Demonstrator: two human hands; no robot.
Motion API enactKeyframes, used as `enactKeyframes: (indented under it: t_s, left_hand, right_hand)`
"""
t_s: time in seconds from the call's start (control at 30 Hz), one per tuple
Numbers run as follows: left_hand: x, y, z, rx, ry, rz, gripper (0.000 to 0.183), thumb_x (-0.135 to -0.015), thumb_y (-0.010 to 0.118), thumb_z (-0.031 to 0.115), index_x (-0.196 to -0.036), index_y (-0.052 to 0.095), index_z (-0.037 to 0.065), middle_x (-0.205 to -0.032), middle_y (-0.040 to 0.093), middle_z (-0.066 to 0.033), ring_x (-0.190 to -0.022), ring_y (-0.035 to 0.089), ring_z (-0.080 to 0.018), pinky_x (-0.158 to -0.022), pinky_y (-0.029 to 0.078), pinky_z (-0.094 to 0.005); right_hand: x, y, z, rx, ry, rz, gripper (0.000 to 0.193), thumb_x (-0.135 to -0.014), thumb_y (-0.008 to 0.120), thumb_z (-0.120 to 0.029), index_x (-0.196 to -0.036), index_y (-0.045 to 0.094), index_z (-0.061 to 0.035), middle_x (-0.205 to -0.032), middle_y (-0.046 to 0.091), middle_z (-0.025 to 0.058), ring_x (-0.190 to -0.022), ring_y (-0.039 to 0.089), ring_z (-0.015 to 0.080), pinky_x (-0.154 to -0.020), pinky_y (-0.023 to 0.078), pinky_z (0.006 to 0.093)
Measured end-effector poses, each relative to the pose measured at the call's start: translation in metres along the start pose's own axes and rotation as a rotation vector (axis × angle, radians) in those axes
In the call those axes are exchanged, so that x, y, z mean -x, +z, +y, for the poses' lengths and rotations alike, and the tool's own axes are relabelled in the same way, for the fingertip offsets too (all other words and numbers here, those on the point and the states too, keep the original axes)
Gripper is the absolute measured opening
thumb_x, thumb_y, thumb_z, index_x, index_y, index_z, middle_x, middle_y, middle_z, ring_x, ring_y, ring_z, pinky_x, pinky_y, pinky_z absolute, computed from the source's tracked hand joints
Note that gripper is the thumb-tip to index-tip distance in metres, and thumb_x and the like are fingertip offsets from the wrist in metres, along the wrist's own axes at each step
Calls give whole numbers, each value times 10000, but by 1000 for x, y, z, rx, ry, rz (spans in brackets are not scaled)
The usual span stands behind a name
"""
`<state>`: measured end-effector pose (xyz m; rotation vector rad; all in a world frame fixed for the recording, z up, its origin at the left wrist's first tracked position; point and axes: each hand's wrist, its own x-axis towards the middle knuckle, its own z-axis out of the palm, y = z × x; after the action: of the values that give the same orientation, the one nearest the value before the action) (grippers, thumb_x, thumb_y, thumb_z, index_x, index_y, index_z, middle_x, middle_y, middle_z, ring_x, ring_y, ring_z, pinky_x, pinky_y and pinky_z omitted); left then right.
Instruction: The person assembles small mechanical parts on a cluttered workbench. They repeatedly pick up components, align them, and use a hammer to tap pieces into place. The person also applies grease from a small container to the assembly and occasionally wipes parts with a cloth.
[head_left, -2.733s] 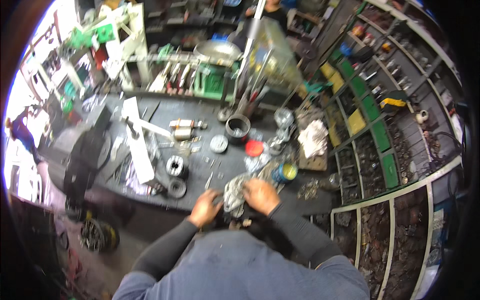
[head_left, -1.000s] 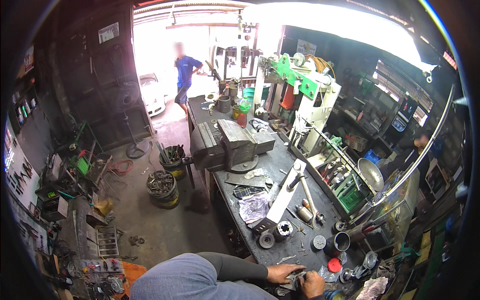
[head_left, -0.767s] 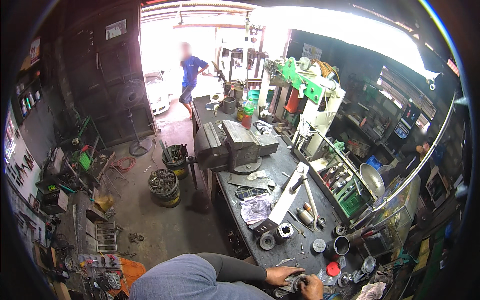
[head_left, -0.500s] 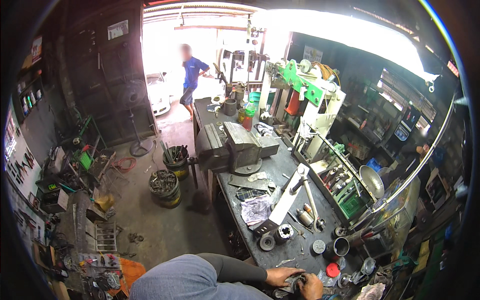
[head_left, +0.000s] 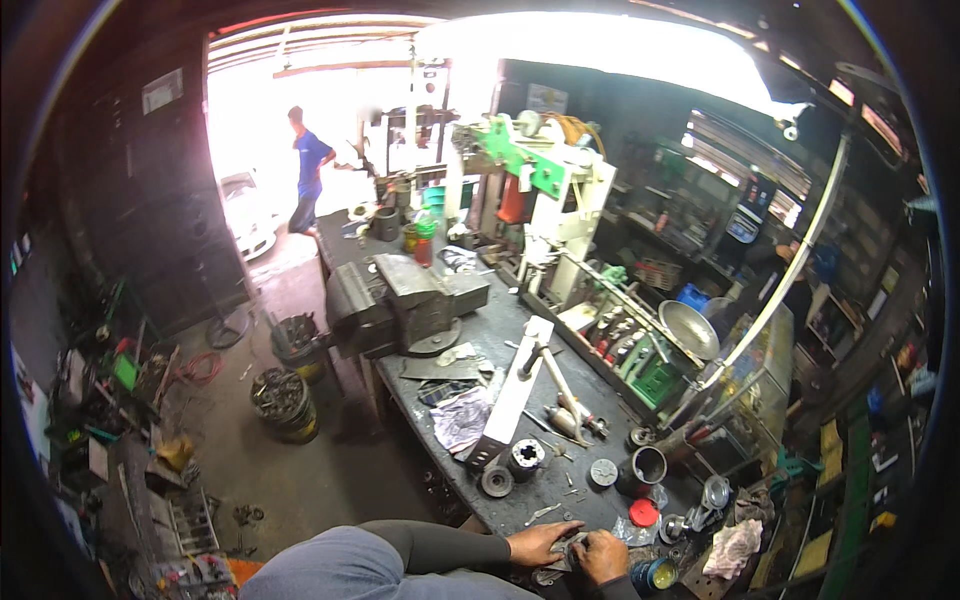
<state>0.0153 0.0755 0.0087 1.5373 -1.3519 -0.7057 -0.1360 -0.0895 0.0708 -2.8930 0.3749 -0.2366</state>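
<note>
Workpiece [head_left: 568, 553] is held by curled left hand [head_left: 537, 543] and right hand [head_left: 606, 556] at cluttered room's [head_left: 340, 455] black bench [head_left: 512, 318].

This is a workshop, with a bench vise [head_left: 418, 288] and parts-filled bucket [head_left: 296, 430].

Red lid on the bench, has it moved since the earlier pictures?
No, not visibly: the red lid lies just on the near side of the black cup, as before. Only the camera's view has shifted.
</note>
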Motion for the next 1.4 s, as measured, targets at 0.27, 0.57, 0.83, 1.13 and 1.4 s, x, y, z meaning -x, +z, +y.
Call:
enactKeyframes:
  t_s: [0.27, 0.57, 0.83, 1.13, 1.4]
  left_hand:
    - [-22, 5, 15, -217, -35, 19, 475, -961, 817, 361, -1272, 701, 21, -1242, 667, -162, -1149, 692, -407, -965, 574, -480]
    - [-11, 25, 5, -260, 33, 81, 428, -998, 758, 312, -1319, 691, 37, -1196, 667, -167, -1135, 695, -414, -942, 577, -497]
    - [-24, 23, 5, -141, -24, 68, 390, -1006, 755, 313, -1277, 694, 40, -1215, 670, -188, -1171, 678, -423, -961, 567, -508]
    - [-25, 8, 12, -216, -56, 111, 386, -886, 876, 296, -1146, 740, 45, -1137, 685, -188, -1079, 689, -432, -917, 568, -507]
    - [-28, 6, 28, -117, -31, 101, 215, -936, 830, 128, -1119, 772, 31, -1195, 715, -150, -1116, 721, -370, -955, 580, -441]
  right_hand:
    - [29, 9, 55, -518, 353, 90, 262, -908, 810, -205, -1030, 787, 26, -985, 801, 229, -932, 791, 376, -851, 613, 458]
    - [22, -71, -14, -425, 454, 32, 333, -1000, 756, -182, -1266, 712, 14, -1171, 759, 236, -1129, 709, 400, -1004, 546, 472]
    - [22, -38, -3, -417, 408, 163, 354, -990, 765, -195, -1284, 707, -6, -1171, 747, 225, -1103, 704, 391, -995, 551, 471]
    - [17, -46, -10, -407, 421, 346, 250, -951, 789, -172, -1080, 792, 42, -1031, 806, 232, -964, 786, 377, -863, 597, 446]
    - [20, -29, 2, -403, 406, 334, 211, -923, 784, -98, -1115, 783, -9, -1059, 798, 209, -1001, 774, 401, -876, 616, 462]
